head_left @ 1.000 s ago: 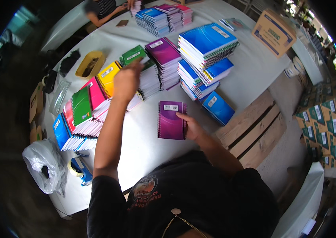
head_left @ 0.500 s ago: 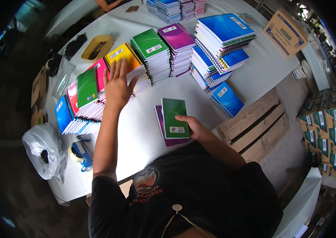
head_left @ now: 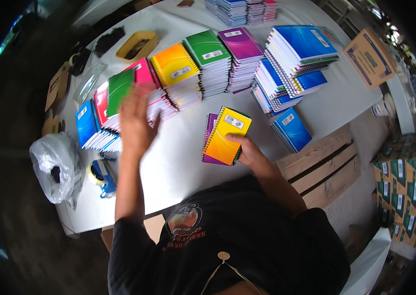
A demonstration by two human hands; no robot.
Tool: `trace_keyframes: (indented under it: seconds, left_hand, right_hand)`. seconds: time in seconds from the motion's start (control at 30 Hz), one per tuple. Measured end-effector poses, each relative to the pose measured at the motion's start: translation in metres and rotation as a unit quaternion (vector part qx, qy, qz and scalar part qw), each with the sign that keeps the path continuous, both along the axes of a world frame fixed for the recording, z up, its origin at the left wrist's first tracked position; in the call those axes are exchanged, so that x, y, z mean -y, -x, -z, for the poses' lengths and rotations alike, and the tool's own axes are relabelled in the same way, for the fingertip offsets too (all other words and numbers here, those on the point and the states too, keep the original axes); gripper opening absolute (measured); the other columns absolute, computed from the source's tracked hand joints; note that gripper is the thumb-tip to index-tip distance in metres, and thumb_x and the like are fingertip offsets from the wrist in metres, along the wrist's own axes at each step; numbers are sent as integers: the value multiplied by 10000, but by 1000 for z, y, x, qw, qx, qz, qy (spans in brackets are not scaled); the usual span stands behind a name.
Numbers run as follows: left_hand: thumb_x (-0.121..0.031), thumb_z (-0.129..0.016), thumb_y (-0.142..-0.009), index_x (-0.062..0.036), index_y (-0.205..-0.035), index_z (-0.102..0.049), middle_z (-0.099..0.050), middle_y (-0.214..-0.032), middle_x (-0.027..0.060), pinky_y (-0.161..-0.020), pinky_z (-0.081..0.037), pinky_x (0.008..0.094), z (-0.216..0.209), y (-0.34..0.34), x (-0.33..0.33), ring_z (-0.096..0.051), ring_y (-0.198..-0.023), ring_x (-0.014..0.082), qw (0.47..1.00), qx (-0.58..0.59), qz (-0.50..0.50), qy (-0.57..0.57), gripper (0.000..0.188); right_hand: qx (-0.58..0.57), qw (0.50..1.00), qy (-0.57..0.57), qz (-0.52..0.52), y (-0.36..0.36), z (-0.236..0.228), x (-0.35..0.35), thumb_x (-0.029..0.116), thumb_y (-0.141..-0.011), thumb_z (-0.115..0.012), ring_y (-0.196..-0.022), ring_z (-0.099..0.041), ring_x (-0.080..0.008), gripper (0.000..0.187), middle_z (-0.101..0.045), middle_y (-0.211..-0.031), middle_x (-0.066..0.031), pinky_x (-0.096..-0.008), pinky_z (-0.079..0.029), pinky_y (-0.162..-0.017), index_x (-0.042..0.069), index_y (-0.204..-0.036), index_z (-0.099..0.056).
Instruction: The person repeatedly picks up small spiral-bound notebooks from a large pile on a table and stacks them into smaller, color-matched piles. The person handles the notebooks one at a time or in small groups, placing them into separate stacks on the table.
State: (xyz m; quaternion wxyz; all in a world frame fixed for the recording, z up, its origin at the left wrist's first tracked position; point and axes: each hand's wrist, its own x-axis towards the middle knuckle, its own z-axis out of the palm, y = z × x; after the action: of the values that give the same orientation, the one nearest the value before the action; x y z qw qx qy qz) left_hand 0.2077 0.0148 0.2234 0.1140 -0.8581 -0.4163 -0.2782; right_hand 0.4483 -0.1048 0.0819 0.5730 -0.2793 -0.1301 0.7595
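Note:
My right hand grips a small fan of spiral notebooks at the table's near middle: a yellow notebook on top, a purple notebook under it and a sliver of green between. Motion blurs my left hand, its fingers stretched out and thumb apart, over the front of the red and pink stacks. Beside its fingers a green notebook lies on the stacks. Further along the row stand a pink stack, a yellow stack, a green stack and a purple stack. A blue stack ends the row at left.
Tall blue notebook piles stand at right, with a single blue notebook nearer. A yellow tray, a plastic bag and a blue tape dispenser lie leftward. A cardboard box and a wooden pallet are at right.
A yellow notebook now lies on top of the green and purple ones in my right hand. My left hand has left the yellow stack and moved toward the pink and red ones.

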Motion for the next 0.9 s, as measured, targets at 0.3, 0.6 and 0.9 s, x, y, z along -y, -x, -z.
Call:
trace_keyframes:
  seconds: [0.3, 0.6, 0.9]
  left_hand:
    - [27, -573, -849, -25, -1017, -635, -660, -1037, 136, -889, -468, 343, 4, 22, 29, -612, -1008, 218, 813, 441, 242, 295, 187]
    - [-189, -674, -798, -136, -1340, -462, -443, -1394, 130, -1080, -252, 497, 23, 13, -19, -410, -1277, 308, 996, -3, -84, -17, 584]
    - [-134, -678, -781, -104, -906, -649, -638, -888, 12, -779, -421, 392, 40, -8, 57, -599, -848, 202, 984, 55, 166, 7, 132]
  right_hand:
    - [-110, 992, 23, -56, 10, -1, 0, 406, -940, -513, -1157, -536, -243, 546, -527, -1274, -128, -396, -434, -974, 51, -1339, -404]
    - [-92, 977, 16, -191, 15, -5, 12, 281, -881, -554, -1054, -594, -238, 522, -571, -1203, -152, -366, -487, -919, -27, -1289, -447]
    - [-79, 995, 8, 65, 21, 1, 5, 568, -925, -419, -1098, -569, -245, 652, -544, -1240, -139, -412, -485, -918, 57, -1330, -434]
